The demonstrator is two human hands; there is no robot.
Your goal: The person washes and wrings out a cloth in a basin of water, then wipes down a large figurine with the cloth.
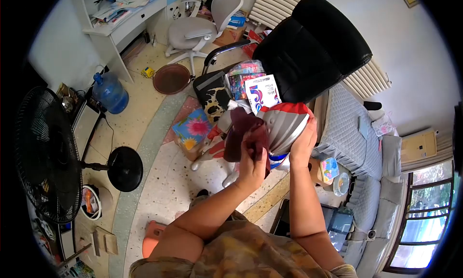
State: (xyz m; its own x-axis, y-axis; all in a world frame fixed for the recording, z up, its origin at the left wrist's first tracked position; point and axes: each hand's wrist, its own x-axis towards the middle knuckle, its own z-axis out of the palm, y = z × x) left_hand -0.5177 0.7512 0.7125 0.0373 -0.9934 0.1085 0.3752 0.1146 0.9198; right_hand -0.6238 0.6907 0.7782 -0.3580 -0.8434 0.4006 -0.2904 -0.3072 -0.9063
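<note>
My left hand [253, 163] is closed, its fingers and thumb pinching a dark maroon cloth [237, 139] that hangs in folds. Beside it, my right hand [304, 142] wraps round the outer side of a rounded, ribbed silver-grey object [284, 128] with a red upper edge and some blue below. The cloth lies against the left side of this object. I cannot tell what kind of object it is. Just beyond my hands, a white printed pack [263, 92] and colourful plastic packs [245, 76] rest on a black office chair [313, 51].
A black standing fan [48, 152] is at the left, near a blue water bottle [111, 92] and a white bucket [91, 201]. A flowered box [192, 128] sits by the chair. Behind are a brown basin [171, 79] and grey chair [193, 32]; a bed [349, 124] is right.
</note>
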